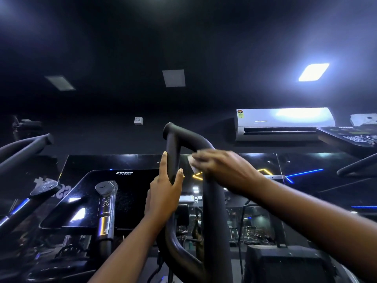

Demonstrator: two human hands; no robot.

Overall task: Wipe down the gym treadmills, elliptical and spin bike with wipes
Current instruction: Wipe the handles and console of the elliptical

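Left hand (pixel 163 193) is grasping the upright bar of the elliptical handlebar (pixel 214 211). Right hand (pixel 221 168), blurred, is pressing a white wipe (pixel 190 160) onto its curved upper bar, fingers nearly straight.

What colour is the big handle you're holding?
The handle is black, seen best in the head view.
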